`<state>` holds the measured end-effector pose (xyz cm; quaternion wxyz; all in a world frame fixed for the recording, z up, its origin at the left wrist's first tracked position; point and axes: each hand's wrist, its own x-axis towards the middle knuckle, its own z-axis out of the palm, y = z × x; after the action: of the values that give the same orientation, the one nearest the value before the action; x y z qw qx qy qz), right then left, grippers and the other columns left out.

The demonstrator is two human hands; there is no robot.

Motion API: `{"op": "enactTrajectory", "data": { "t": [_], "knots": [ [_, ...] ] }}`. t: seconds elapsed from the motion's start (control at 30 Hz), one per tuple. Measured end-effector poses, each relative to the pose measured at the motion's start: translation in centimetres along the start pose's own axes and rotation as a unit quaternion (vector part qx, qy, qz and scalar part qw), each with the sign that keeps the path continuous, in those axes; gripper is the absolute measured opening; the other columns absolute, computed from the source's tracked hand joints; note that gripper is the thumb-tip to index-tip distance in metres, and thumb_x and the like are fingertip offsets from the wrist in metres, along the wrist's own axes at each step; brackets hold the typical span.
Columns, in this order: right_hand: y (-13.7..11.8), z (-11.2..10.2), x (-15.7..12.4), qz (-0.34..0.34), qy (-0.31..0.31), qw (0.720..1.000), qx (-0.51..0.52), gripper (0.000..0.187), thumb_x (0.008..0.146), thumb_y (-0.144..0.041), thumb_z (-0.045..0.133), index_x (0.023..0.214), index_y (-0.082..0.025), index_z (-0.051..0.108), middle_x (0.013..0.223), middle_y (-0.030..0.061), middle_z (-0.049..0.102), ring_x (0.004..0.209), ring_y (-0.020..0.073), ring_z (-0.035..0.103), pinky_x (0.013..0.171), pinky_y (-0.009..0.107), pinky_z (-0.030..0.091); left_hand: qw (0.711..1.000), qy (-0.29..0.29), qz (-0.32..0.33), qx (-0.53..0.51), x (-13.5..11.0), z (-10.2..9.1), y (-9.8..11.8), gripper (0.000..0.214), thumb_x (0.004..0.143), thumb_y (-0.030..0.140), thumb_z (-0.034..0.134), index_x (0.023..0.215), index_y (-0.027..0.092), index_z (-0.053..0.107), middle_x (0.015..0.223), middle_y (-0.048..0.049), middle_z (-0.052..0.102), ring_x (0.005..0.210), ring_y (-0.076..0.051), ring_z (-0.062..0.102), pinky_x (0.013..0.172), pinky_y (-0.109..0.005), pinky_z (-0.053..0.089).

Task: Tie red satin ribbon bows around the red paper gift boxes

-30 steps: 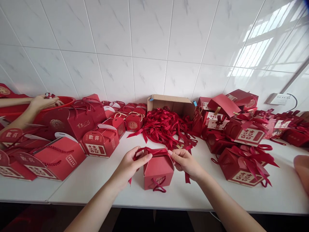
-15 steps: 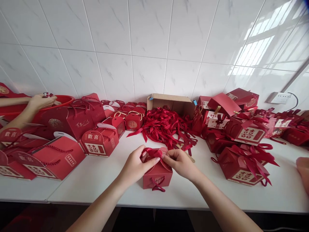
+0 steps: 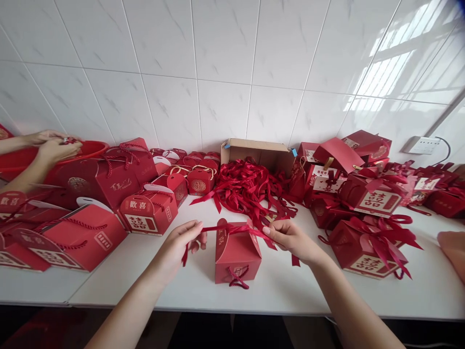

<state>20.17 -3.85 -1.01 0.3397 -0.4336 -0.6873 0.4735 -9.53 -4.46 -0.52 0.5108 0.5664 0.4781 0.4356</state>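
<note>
A small red gift box with a cord handle stands on the white table in front of me. A red ribbon runs across its top and is stretched out to both sides. My left hand pinches the ribbon's left end, a little left of the box. My right hand pinches the right end, a little right of the box. Loose ribbon tails hang below both hands.
A heap of red ribbons spills from a cardboard box behind. Red gift boxes crowd the left, ribboned ones the right. Another person's hands work over a red basin far left. Someone's arm shows at the right edge.
My hands were together on top of the box half a second ago. They have since pulled apart sideways, drawing the ribbon taut across the box top.
</note>
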Motion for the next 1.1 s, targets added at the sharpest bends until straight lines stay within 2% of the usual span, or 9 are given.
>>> {"op": "enactTrajectory", "data": {
  "t": [0.13, 0.27, 0.4, 0.5, 0.57, 0.7, 0.83, 0.97, 1.1],
  "knots": [
    [2.1, -2.0, -0.7, 0.012, -0.017, 0.997, -0.079, 0.053, 0.083, -0.062, 0.054, 0.056, -0.017, 0.049, 0.053, -0.0050, 0.030, 0.050, 0.0082, 0.023, 0.046, 0.024, 0.019, 0.986, 0.043, 0.024, 0.161, 0.0, -2.5, -1.7, 0.041, 0.075, 0.056, 0.059, 0.057, 0.019, 0.056, 0.059, -0.0002, 0.053, 0.062, -0.017, 0.049, 0.057, -0.026, 0.038],
    [3.5, -2.1, -1.0, 0.024, -0.030, 0.992, -0.120, 0.052, 0.086, -0.061, 0.050, 0.058, -0.017, 0.052, 0.053, -0.0040, 0.035, 0.050, 0.0093, 0.028, 0.047, 0.025, 0.021, 0.973, 0.016, 0.027, 0.227, -0.2, -2.9, -3.5, 0.041, 0.079, 0.058, 0.054, 0.062, 0.020, 0.057, 0.064, -0.0006, 0.057, 0.068, -0.020, 0.054, 0.065, -0.027, 0.043],
    [2.9, -1.3, -1.2, -0.029, 0.117, 0.976, -0.182, 0.036, 0.085, -0.054, 0.057, 0.078, -0.020, 0.064, 0.077, 0.0031, 0.060, 0.070, 0.0169, 0.052, 0.060, 0.028, 0.039, 0.960, 0.140, 0.054, 0.235, -0.6, -2.9, -3.4, 0.036, 0.074, 0.058, 0.060, 0.082, 0.024, 0.062, 0.092, -0.0044, 0.067, 0.096, -0.028, 0.060, 0.080, -0.032, 0.047],
    [1.7, -0.9, -1.5, -0.055, 0.184, 0.966, -0.173, 0.036, 0.088, -0.053, 0.052, 0.089, -0.020, 0.064, 0.086, 0.0065, 0.062, 0.075, 0.0190, 0.054, 0.066, 0.031, 0.043, 0.961, 0.205, 0.021, 0.184, -0.8, -3.5, -2.6, 0.041, 0.071, 0.062, 0.060, 0.085, 0.024, 0.063, 0.102, -0.0064, 0.068, 0.108, -0.031, 0.058, 0.089, -0.036, 0.046],
    [0.9, -0.6, -1.4, -0.035, 0.158, 0.979, -0.124, 0.040, 0.090, -0.056, 0.047, 0.095, -0.019, 0.063, 0.081, 0.0053, 0.060, 0.067, 0.0166, 0.051, 0.061, 0.030, 0.041, 0.975, 0.180, 0.001, 0.130, -0.5, -3.6, -2.0, 0.043, 0.071, 0.064, 0.060, 0.085, 0.023, 0.065, 0.103, -0.0068, 0.069, 0.111, -0.031, 0.058, 0.095, -0.037, 0.044],
    [0.2, 0.5, -0.1, -0.010, 0.048, 0.998, -0.050, 0.047, 0.089, -0.061, 0.046, 0.093, -0.018, 0.062, 0.084, 0.0041, 0.060, 0.072, 0.0157, 0.052, 0.065, 0.028, 0.041, 0.996, 0.034, 0.004, 0.079, 1.2, -1.8, -1.3, 0.049, 0.077, 0.066, 0.051, 0.085, 0.020, 0.068, 0.100, -0.0086, 0.070, 0.105, -0.029, 0.061, 0.094, -0.039, 0.044],
    [0.5, 1.1, 0.6, 0.024, -0.062, 0.998, -0.008, 0.053, 0.090, -0.064, 0.040, 0.072, -0.017, 0.058, 0.070, 0.0016, 0.060, 0.063, 0.0128, 0.049, 0.061, 0.026, 0.037, 0.990, -0.112, -0.051, 0.063, 1.8, 0.1, -0.4, 0.047, 0.081, 0.063, 0.051, 0.067, 0.019, 0.061, 0.065, -0.0024, 0.062, 0.065, -0.018, 0.059, 0.066, -0.029, 0.046],
    [0.8, 0.2, -0.2, 0.014, -0.113, 0.993, 0.039, 0.051, 0.090, -0.059, 0.048, 0.064, -0.016, 0.057, 0.061, 0.0006, 0.057, 0.057, 0.0110, 0.046, 0.058, 0.024, 0.036, 0.990, -0.079, -0.015, 0.117, 0.8, -0.3, 0.7, 0.040, 0.075, 0.053, 0.063, 0.056, 0.019, 0.052, 0.049, 0.0042, 0.043, 0.047, -0.012, 0.041, 0.047, -0.023, 0.034],
    [0.3, -0.5, -0.6, -0.035, -0.098, 0.981, 0.161, 0.030, 0.085, -0.044, 0.065, 0.075, -0.016, 0.065, 0.066, 0.0012, 0.059, 0.062, 0.0119, 0.051, 0.064, 0.026, 0.040, 0.973, 0.015, 0.073, 0.218, 0.5, -0.4, 1.4, 0.028, 0.077, 0.049, 0.063, 0.080, 0.022, 0.065, 0.085, -0.0032, 0.066, 0.081, -0.020, 0.061, 0.069, -0.029, 0.048]
  ]
}}
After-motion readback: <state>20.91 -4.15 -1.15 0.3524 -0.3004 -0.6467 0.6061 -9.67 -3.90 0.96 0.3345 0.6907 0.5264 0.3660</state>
